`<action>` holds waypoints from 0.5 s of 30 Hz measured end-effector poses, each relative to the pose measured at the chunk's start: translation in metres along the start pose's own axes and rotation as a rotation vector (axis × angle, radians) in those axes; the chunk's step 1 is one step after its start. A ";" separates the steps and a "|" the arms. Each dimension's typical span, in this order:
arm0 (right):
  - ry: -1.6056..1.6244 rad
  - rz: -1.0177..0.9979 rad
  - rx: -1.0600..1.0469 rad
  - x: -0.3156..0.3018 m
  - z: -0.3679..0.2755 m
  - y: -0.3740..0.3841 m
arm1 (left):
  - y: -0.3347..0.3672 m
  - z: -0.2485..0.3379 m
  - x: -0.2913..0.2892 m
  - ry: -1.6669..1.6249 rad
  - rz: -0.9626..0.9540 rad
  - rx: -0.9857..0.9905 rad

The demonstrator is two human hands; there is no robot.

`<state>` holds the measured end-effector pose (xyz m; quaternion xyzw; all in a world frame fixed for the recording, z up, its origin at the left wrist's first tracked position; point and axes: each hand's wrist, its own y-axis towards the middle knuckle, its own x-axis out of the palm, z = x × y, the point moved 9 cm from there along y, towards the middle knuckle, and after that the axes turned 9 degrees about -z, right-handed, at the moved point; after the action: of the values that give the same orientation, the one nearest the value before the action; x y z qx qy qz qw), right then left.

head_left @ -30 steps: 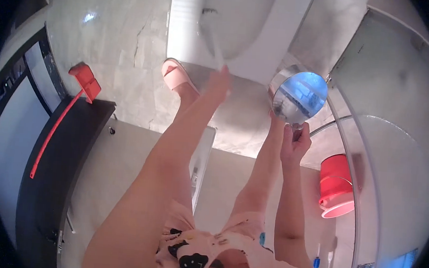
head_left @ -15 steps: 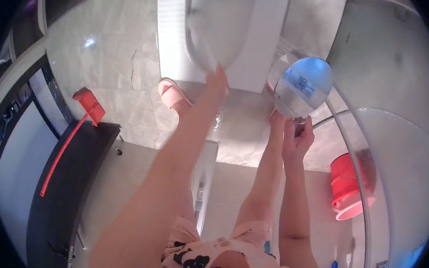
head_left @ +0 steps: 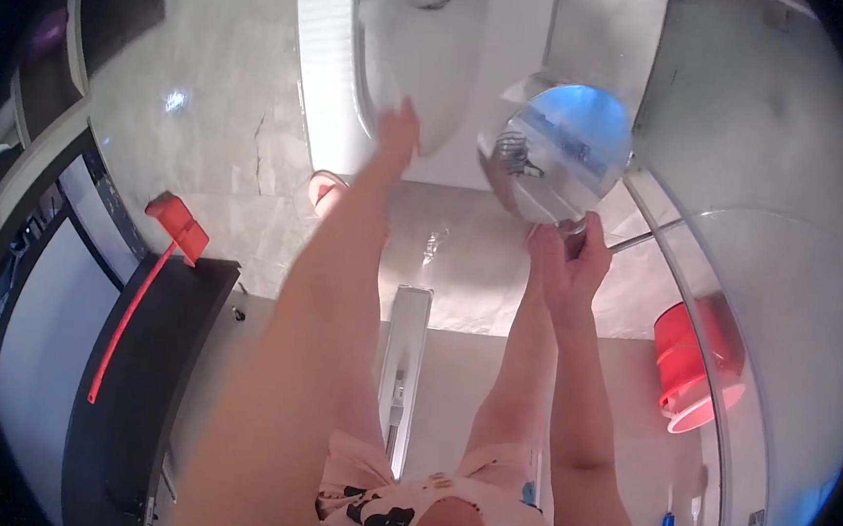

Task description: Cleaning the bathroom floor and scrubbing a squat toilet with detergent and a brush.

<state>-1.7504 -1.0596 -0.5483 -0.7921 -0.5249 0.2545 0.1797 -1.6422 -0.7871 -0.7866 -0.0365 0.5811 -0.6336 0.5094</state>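
Note:
My left hand (head_left: 399, 129) reaches over the near end of the white squat toilet (head_left: 514, 123). Motion smears its fingers, and I cannot make out whether it holds anything. My right hand (head_left: 572, 274) is closed round the dark grip of a shiny round metal vessel (head_left: 586, 147), which looks like a dipper or small pan. This vessel is held up to the right of the toilet, its flat round face mirroring blue light. Whether anything is inside it does not show.
A red long-handled dustpan (head_left: 131, 326) leans across a dark ledge (head_left: 157, 342) at the left. Behind a curved glass screen (head_left: 672, 241) on the right lies a red bucket (head_left: 684, 355) by a pink basin (head_left: 709, 410). One pink slipper (head_left: 326, 191) shows beside the toilet.
My left hand has shifted slightly left and farther away. The metal vessel has moved a little left and away, and its reflections differ. The whole view has shifted slightly.

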 end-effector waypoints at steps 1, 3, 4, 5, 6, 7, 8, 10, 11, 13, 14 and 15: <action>-0.076 0.014 0.021 -0.021 0.012 -0.006 | -0.066 -0.027 0.042 -0.046 -0.063 -0.021; -0.184 -0.038 0.030 -0.037 0.008 -0.007 | -0.157 -0.044 0.067 -0.284 -0.201 0.032; 0.106 -0.064 -0.046 0.025 -0.027 -0.004 | -0.125 -0.159 0.028 -0.650 -0.257 -0.079; 0.082 -0.078 -0.021 0.020 -0.017 -0.009 | -0.163 -0.182 0.047 -0.307 -0.221 -0.229; -0.039 -0.096 -0.010 0.016 -0.015 -0.012 | -0.191 -0.197 0.049 0.047 -0.185 -0.358; -0.010 -0.132 -0.036 0.053 -0.043 -0.012 | -0.150 -0.219 -0.037 0.407 -0.057 -0.166; -0.163 -0.069 0.012 -0.008 0.011 -0.022 | -0.192 -0.137 0.055 0.268 -0.257 -0.189; -0.248 -0.096 0.029 -0.025 0.014 -0.026 | -0.166 -0.063 0.032 0.192 -0.746 -0.149; -0.236 -0.137 0.027 -0.005 0.009 -0.025 | -0.116 -0.113 0.010 0.531 -0.716 -0.046; -0.269 -0.143 0.059 -0.007 0.017 -0.024 | -0.090 -0.104 -0.022 1.516 -0.918 0.616; -0.316 -0.154 0.059 -0.013 0.018 -0.023 | -0.075 -0.066 -0.043 1.504 -0.798 0.566; -0.333 -0.165 0.038 -0.012 0.009 -0.020 | -0.047 -0.045 -0.090 1.230 -0.600 0.529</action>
<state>-1.7745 -1.0630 -0.5421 -0.6899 -0.6055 0.3764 0.1254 -1.6560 -0.7032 -0.7154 0.2925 0.5546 -0.7709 -0.1126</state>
